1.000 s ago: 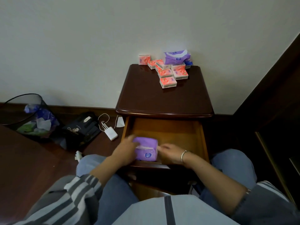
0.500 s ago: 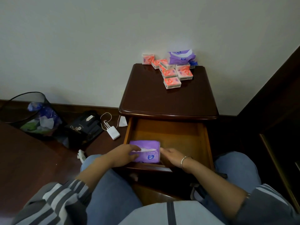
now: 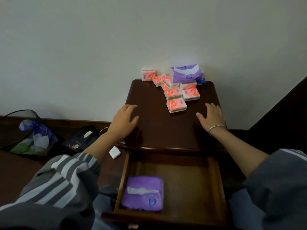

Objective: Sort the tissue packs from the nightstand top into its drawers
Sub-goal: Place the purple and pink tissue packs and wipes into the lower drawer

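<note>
Head view: we have let go of the purple pack point(image 3: 142, 194), which now lies flat at the front-left of the nightstand's point(image 3: 166, 130) open drawer point(image 3: 217, 180). Our L hand point(image 3: 124, 120) and R hand point(image 3: 211, 117) have risen over the top, fingers loosely spread, holding nothing. One pack is thus sorted; pink packs point(image 3: 177, 105) and a second purple pack point(image 3: 186, 73) wait at the nightstand's back-right, by the wall point(image 3: 99, 39), w/ bin point(image 3: 25, 130), bag point(image 3: 79, 141) and charger point(image 3: 114, 152) on the floor to its left.

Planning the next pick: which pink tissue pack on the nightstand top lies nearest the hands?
The frontmost pink pack; the other pink packs all sit farther back.
</note>
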